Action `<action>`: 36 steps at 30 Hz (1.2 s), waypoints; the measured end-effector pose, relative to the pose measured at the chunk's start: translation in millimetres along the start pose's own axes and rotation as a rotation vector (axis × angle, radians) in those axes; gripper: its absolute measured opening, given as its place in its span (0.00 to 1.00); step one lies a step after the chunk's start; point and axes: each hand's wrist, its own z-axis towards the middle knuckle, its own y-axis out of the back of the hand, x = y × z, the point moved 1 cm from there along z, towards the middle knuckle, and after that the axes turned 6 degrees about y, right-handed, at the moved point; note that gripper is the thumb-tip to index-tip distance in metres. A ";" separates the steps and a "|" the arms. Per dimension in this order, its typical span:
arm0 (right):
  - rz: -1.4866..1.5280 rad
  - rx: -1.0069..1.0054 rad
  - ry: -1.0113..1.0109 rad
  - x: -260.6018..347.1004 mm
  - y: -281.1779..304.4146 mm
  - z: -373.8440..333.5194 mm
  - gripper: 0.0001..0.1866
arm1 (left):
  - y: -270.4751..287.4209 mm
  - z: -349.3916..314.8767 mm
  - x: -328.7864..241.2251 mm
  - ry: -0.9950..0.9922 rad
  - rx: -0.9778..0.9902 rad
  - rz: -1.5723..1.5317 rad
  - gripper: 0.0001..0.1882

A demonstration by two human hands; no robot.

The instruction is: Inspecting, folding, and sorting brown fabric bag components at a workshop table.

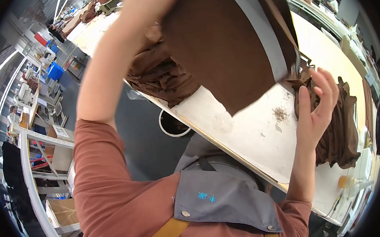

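From the head view I locate 1 brown sheet over the pale worktable, between 2 piles. Its long axis, as far as I can trace it, runs from the upper edge of the view down toward the wearer, leaning slightly right. A blunt corner points at the wearer; the far end is cut off.

Grip: the right hand is beside the sheet's right-hand edge, thumb and fingers well apart and fingers bent. I cannot tell whether the fingertips touch the small brown piece just beside them (blur hides the contact). The left forearm reaches up past the sheet's left side; its hand lies beyond my view, so I cannot tell what that grip is doing.

Condition: the sheet is dark brown, matt and mostly smooth, with a slightly uneven lower edge. A light grey band curves along its right side.

Surroundings: I record the left pile and the right pile, both folded, rumpled brown material. Brown crumbs lie on the table between the sheet and the right pile.
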 end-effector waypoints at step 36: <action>-1.012 0.614 -0.836 -363.4 -66.2 1.2 0.14 | -32.3 -233.4 188.8 -0.299 0.347 0.249 0.14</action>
